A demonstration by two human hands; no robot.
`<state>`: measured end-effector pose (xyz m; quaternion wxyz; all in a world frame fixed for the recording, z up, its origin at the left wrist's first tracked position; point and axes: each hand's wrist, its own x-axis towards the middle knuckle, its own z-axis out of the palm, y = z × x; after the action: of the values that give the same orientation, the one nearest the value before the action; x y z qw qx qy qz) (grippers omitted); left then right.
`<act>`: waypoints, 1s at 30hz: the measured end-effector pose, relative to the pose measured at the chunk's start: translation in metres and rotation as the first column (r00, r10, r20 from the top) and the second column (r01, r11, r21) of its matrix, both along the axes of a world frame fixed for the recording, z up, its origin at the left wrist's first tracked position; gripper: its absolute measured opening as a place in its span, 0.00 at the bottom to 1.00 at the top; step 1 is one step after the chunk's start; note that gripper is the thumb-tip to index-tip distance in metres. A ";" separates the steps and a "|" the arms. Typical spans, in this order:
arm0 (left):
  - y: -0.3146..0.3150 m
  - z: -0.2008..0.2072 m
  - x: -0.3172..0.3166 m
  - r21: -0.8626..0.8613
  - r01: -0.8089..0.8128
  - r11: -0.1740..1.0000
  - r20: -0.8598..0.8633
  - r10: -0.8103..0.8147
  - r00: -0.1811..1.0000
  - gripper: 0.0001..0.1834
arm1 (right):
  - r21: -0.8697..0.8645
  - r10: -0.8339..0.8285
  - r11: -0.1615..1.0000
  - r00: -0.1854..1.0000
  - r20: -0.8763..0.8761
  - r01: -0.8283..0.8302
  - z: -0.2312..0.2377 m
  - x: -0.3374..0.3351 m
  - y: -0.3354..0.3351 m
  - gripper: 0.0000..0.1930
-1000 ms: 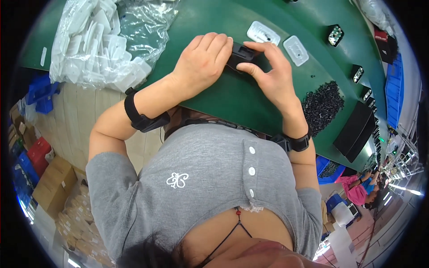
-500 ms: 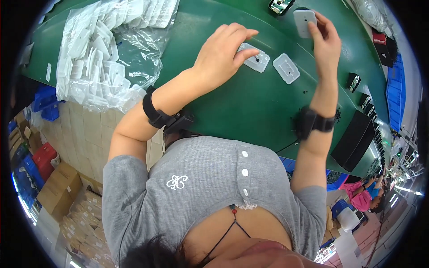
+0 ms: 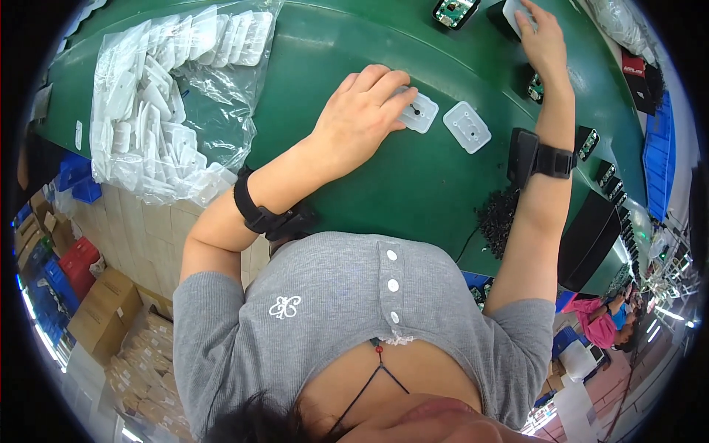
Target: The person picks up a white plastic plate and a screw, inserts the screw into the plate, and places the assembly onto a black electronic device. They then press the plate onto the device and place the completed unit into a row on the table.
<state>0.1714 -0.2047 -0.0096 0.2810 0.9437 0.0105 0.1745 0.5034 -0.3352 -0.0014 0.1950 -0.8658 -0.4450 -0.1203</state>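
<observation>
My left hand [image 3: 362, 118] rests on the green table, its thumb and fingers closed about the left edge of a translucent white plastic cover [image 3: 419, 114] with a dark spot in its middle. A second such cover [image 3: 467, 128] lies flat just right of it, touched by neither hand. At the far right, near the picture's upper edge, my right hand [image 3: 545, 43] pinches another white plastic cover [image 3: 513, 16]. That cover is against or just above a black box-shaped housing [image 3: 498, 18]; whether they touch is hard to tell. The picture's edge cuts off part of both.
A clear bag [image 3: 258, 88] full of white covers lies at left. An open black housing with a green circuit board [image 3: 456, 11] stands at the far edge. More board-filled housings [image 3: 587, 142] line the right side, by a black box [image 3: 588, 240] and a pile of small dark parts [image 3: 498, 220].
My right hand has moved farther away with its cover, to the black housing. My left hand's fingers have closed in on the cover beside it.
</observation>
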 end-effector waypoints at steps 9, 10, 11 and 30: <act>0.005 -0.005 -0.004 0.000 -0.011 1.000 0.039 0.011 0.999 0.25 | 0.077 0.354 0.935 0.923 -0.151 -0.346 0.038 -0.199 -0.017 0.06; 0.005 -0.004 -0.003 -0.001 -0.008 1.000 0.042 0.008 0.999 0.25 | 0.074 0.352 0.936 0.924 -0.150 -0.344 0.032 -0.204 -0.020 0.06; 0.005 -0.003 -0.003 0.001 -0.007 1.000 0.044 0.007 0.999 0.25 | 0.064 0.339 0.941 0.920 -0.196 -0.333 0.025 -0.208 -0.023 0.06; 0.004 -0.003 -0.003 0.050 -0.035 0.998 0.063 0.031 0.998 0.22 | -0.217 0.418 0.890 0.908 0.035 -0.401 0.028 -0.215 -0.017 0.07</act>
<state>0.1683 -0.2007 -0.0130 0.2538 0.9444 0.0130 0.2083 0.2882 -0.3519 0.0267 0.1075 -0.7622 -0.6350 -0.0647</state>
